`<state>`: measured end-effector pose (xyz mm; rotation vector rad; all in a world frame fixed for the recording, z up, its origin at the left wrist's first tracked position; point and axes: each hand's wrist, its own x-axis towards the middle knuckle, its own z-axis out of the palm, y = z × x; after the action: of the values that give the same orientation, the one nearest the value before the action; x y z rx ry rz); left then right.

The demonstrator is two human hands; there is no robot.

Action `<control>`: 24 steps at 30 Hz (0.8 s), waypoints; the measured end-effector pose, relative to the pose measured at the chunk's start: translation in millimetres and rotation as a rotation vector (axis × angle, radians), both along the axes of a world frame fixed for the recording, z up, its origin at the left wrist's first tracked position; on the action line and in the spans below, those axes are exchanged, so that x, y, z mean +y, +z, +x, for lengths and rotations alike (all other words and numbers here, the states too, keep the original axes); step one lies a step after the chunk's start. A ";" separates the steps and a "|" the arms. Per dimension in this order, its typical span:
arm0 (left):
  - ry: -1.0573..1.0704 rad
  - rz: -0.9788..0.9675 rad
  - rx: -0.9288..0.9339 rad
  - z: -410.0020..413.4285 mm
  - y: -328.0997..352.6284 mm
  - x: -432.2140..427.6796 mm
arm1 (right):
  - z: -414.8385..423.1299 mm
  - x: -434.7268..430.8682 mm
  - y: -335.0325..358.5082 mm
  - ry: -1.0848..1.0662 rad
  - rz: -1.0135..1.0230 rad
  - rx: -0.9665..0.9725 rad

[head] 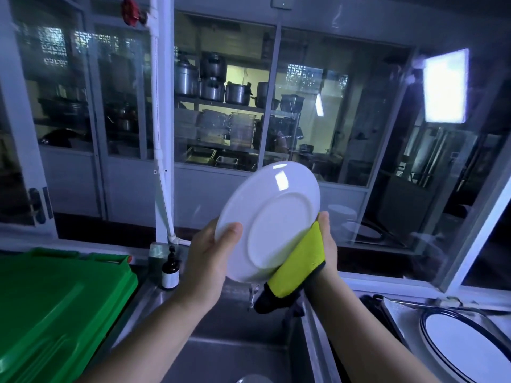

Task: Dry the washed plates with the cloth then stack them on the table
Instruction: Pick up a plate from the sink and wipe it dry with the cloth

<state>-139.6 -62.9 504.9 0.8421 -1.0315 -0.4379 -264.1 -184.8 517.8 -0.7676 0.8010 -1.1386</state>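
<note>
A white plate [272, 217] is held up tilted above the sink, its underside facing me. My left hand [210, 258] grips its left rim, thumb on the underside. My right hand [327, 244] holds a yellow-green cloth with a dark edge [300, 268] against the plate's lower right rim; the cloth hangs down below the plate. A white plate with a dark blue rim [464, 346] lies on a metal tray at the lower right. The rim of another white dish [253, 379] peeks up at the bottom edge, in the sink.
A steel sink [221, 341] lies below my hands, its tap [253, 295] partly behind the cloth. A green plastic bin lid [55, 305] fills the lower left. A brown pump bottle [170, 269] stands on the sink's back ledge. Glass windows run behind.
</note>
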 end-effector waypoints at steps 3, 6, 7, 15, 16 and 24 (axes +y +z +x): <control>-0.082 0.153 -0.041 18.7 14.3 5.5 | -16.2 -10.9 4.4 -0.074 -0.238 0.178; -0.079 0.286 -0.162 26.3 36.6 4.7 | -20.4 -9.6 5.8 -0.096 -0.503 0.289; -0.042 0.309 -0.202 24.3 41.8 4.2 | -20.2 -7.7 7.5 -0.086 -0.533 0.291; 0.045 0.339 -0.383 7.8 36.7 2.4 | -19.3 4.3 39.4 -0.207 -1.312 0.805; 0.057 0.347 -0.439 4.5 34.7 1.2 | -16.4 9.4 43.5 -0.248 -1.464 0.920; 0.118 0.221 -0.413 3.5 31.4 7.4 | -16.9 4.3 45.0 -0.079 -1.145 0.521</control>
<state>-136.1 -55.5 536.3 1.2189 -1.3187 -0.2854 -280.9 -180.5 562.7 -2.0558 0.5386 -1.4717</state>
